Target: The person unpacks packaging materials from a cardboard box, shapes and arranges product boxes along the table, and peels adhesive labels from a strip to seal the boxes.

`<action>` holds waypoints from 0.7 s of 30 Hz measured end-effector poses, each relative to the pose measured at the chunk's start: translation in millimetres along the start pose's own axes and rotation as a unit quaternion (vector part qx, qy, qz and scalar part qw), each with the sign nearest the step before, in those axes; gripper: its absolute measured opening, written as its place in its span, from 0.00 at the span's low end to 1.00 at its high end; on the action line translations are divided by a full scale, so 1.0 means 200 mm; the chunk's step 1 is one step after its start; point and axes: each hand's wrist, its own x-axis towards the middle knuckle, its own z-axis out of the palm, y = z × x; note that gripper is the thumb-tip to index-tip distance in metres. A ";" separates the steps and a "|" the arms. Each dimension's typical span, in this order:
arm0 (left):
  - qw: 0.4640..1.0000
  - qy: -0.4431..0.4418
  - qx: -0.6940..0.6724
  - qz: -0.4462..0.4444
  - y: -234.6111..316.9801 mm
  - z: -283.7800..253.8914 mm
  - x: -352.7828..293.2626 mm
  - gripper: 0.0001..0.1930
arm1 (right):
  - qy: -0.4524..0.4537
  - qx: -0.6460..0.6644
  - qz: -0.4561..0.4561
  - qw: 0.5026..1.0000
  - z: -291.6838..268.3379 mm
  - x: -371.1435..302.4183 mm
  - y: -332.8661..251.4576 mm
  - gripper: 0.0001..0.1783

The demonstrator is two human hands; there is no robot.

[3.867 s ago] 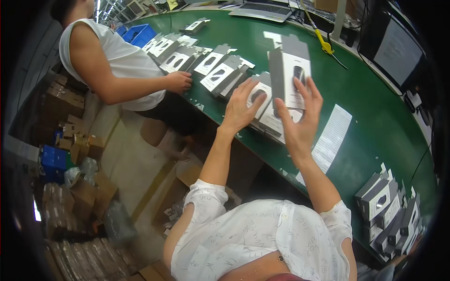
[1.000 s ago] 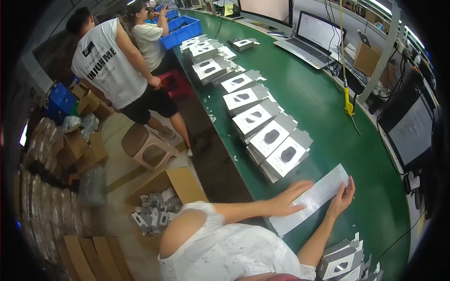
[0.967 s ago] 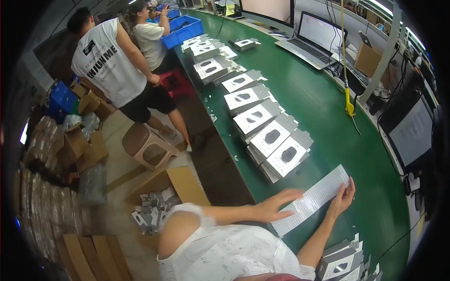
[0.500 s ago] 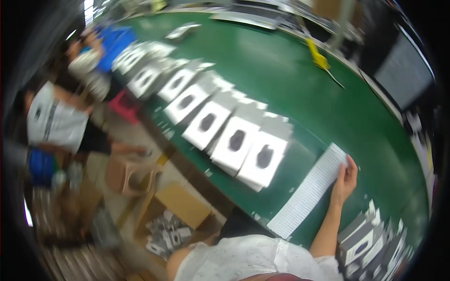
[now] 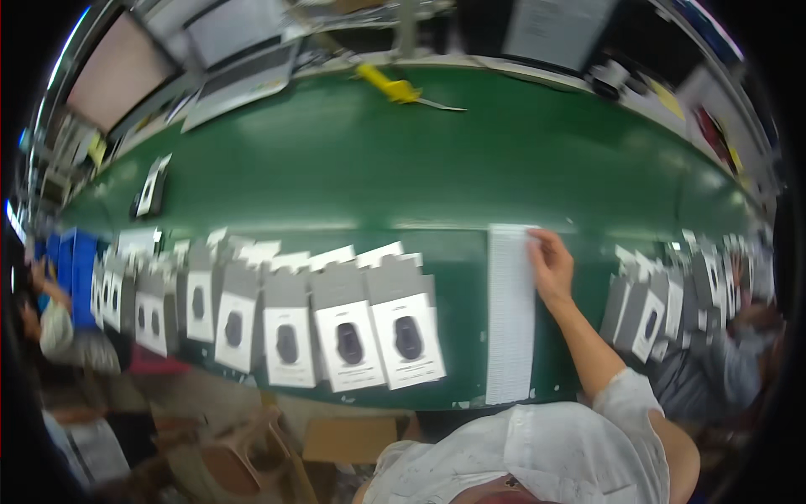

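My right hand [image 5: 552, 267] is at the far right corner of a long, narrow white sheet of labels [image 5: 510, 319], its fingers closed in a pinch on the edge. The sheet lies flat on the green table and runs from near my body toward the middle. Rows of small marks cover it. My left hand is not in view. To the left of the sheet stands a row of grey and white boxes [image 5: 405, 336], each with a picture of a dark computer mouse. Their top flaps stick up.
More boxes [image 5: 646, 323] stand to the right, beside another person. A yellow tool [image 5: 390, 86] with a thin tip lies at the table's far side. Behind are a laptop [image 5: 239, 80] and monitors. A brown stool [image 5: 239, 458] and an opened carton [image 5: 348, 438] are below the table edge.
My view has swung round to the right and levelled, so the boxes and sheet now appear straighter. My right hand stays at the sheet's far corner.
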 end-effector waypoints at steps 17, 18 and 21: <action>0.893 -0.110 0.230 0.370 1.12 -0.13 -0.87 0.23 | -0.008 0.122 -0.104 0.987 -0.02 -0.01 0.08 0.13; 0.895 -0.188 0.171 0.367 1.13 -0.15 -0.97 0.22 | -0.024 0.105 -0.106 0.989 -0.01 -0.01 0.06 0.13; 0.890 -0.298 0.059 0.341 1.33 -0.17 -1.38 0.19 | -0.034 0.131 -0.103 0.985 -0.01 0.01 0.07 0.13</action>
